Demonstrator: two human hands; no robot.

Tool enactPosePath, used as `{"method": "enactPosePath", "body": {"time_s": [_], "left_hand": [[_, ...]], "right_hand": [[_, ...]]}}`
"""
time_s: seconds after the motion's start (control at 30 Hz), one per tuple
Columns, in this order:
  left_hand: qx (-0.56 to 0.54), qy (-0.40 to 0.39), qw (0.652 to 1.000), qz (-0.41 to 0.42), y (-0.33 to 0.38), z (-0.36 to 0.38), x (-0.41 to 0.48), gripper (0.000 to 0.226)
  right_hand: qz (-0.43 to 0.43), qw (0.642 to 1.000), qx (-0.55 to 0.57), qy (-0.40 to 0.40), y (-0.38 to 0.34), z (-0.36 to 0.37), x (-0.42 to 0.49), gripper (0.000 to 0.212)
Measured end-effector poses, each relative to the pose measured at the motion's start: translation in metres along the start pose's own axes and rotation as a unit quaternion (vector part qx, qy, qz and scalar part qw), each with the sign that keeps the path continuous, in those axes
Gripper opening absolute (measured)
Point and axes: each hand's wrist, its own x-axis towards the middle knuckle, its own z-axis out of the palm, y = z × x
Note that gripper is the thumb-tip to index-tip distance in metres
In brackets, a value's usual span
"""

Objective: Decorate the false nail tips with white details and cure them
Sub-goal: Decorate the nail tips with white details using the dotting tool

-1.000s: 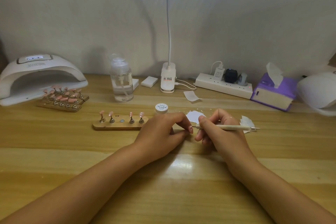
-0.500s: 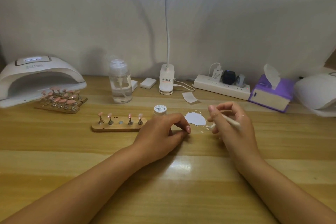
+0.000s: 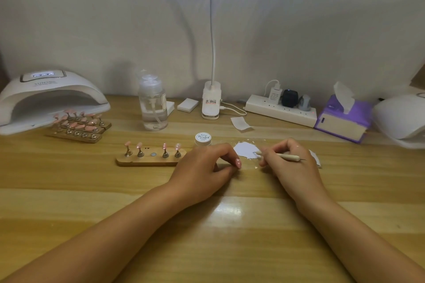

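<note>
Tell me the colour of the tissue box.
The tissue box is purple with a pale front panel; head view.

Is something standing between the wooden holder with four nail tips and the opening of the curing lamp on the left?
Yes. Other wooden holders with pink tips lie right at the mouth of the curing lamp, across the path from the near holder. The pump bottle stands off to the side of that path.

I look down on a wooden table (image 3: 69, 190). At its far left stands a white curing lamp (image 3: 46, 99), with racks of pink tips (image 3: 78, 127) before it. Mid-table lie a wooden strip (image 3: 147, 163), a pump bottle (image 3: 153, 108), a small white jar (image 3: 203, 138), a white paper scrap (image 3: 244, 149), a power strip (image 3: 280, 112) and a purple tissue box (image 3: 342, 123).
</note>
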Motion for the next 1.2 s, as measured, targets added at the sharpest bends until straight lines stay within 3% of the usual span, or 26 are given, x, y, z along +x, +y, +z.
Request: {"method": "enactPosePath", "body": {"time_s": [0.27,0.43,0.6,1.2], "left_hand": [[-0.015,0.0,1.0,-0.003,-0.001,0.0,0.001,0.021],[-0.023,0.009,1.0,-0.002,-0.002,-0.001,0.001,0.023],[-0.031,0.013,0.999,0.007,-0.003,-0.001,0.002,0.026],[-0.018,0.008,1.0,0.002,-0.001,-0.002,0.002,0.03]], "right_hand": [[-0.029,0.999,-0.043,-0.013,-0.003,0.0,-0.003,0.02],[-0.085,0.994,0.064,-0.002,-0.014,-0.001,-0.011,0.015],[-0.003,0.98,0.184,-0.075,-0.022,0.004,-0.019,0.022],[0.024,0.985,0.146,-0.084,-0.017,0.01,-0.019,0.023]]}}
